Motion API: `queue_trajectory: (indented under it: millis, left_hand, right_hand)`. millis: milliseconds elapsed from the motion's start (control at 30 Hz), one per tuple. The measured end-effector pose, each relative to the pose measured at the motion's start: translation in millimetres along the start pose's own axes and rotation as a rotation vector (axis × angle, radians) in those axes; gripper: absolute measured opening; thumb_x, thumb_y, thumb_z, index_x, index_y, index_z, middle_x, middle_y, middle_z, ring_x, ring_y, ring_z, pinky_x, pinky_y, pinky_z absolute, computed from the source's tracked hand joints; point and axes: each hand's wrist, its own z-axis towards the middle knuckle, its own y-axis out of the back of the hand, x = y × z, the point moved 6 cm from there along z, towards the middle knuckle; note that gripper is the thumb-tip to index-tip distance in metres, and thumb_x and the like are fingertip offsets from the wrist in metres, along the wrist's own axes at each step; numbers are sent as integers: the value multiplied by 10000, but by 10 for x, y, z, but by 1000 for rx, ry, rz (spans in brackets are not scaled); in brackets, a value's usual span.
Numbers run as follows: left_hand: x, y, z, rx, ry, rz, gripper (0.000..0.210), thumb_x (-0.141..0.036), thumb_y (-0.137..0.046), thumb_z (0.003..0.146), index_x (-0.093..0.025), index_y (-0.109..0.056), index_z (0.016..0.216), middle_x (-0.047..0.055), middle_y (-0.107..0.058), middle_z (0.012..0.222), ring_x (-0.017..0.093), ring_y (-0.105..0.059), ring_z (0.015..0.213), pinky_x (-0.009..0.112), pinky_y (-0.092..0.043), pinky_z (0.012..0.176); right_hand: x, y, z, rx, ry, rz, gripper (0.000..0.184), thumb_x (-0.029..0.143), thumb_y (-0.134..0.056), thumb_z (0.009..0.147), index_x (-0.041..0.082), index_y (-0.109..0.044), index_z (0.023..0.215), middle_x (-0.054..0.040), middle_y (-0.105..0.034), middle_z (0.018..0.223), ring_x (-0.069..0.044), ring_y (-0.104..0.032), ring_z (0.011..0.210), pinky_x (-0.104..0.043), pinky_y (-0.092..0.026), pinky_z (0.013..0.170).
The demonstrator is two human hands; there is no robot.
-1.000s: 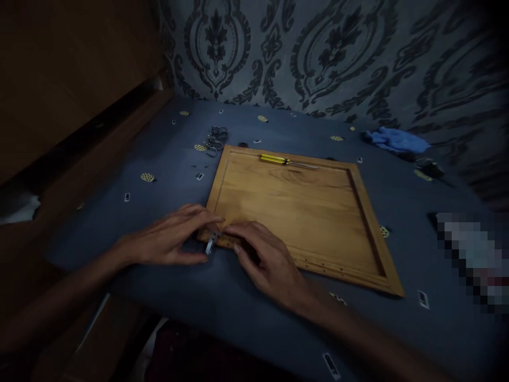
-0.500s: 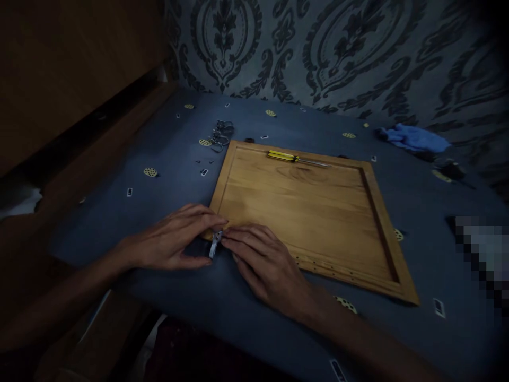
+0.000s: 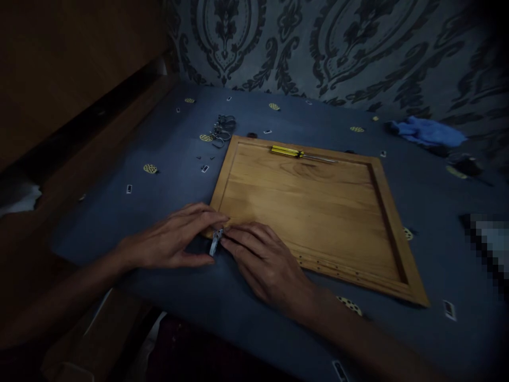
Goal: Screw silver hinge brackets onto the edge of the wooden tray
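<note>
A framed wooden cabinet door (image 3: 302, 207) lies flat, with a row of small dark holes along its near rail. At its near left corner a small silver metal hinge (image 3: 216, 241) sticks out past the edge. My left hand (image 3: 175, 239) curves around the hinge, fingertips on the door's corner and thumb at the hinge's lower end. From the other side the fingertips of my right hand (image 3: 270, 265) press against the hinge. On the far part of the door rests a yellow and black screwdriver (image 3: 288, 152).
Several curved metal pieces (image 3: 223, 127) lie on the blue cloth (image 3: 170, 138) beyond the door, with small screws (image 3: 204, 157) closer. A blue rag (image 3: 427, 131) is at the far right. Patterned wallpaper (image 3: 286, 48) rises behind; brown wooden furniture (image 3: 79, 63) stands left.
My head view has shifted slightly, so the door and screwdriver appear a little further right. Both hands stay at the hinge with almost the same grip.
</note>
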Motion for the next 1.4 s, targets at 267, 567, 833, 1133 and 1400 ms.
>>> queue_trajectory:
  millis: [267,567,833,1133,1400]
  left_hand:
    - [6,-5,-17,-12,-9,-9,627,-449,-674,1065,-257,-389,1589,116,-673,1341,287,-640,1284,454,-594,1091]
    - [37,-10,-11,-17,22,-41,670,-457,-723,1035,-264,-403,1591,103,-689,1330,278,-635,1280,431,-597,1073]
    - [48,-10,-10,0,51,-88,676,-445,-737,1027,-278,-410,1594,106,-685,1342,282,-638,1291,448,-593,1087]
    - [65,-29,-13,12,71,-113,674,-436,-742,1026,-289,-406,1592,102,-686,1349,285,-634,1305,462,-581,1110]
    - [58,-12,-9,1,65,-98,672,-472,-722,1037,-300,-396,1599,97,-683,1357,282,-628,1313,456,-585,1104]
  right_hand:
    - [6,2,16,7,-1,5,300,94,-545,1060,74,-703,1315,-163,-799,1237,-274,-705,1151,-456,-624,973]
    - [-2,-17,1,21,-6,-7,330,100,-510,1073,108,-693,1347,-150,-793,1248,-273,-689,1147,-455,-616,963]
    - [2,-15,2,22,-1,-9,335,87,-531,1053,80,-701,1341,-171,-787,1259,-286,-681,1160,-459,-623,965]
    - [12,-10,13,-1,7,-55,327,113,-484,1082,138,-728,1297,-134,-802,1248,-273,-680,1163,-451,-600,970]
    - [22,-17,26,11,7,-70,308,123,-488,1092,127,-722,1292,-135,-803,1226,-270,-669,1118,-460,-584,968]
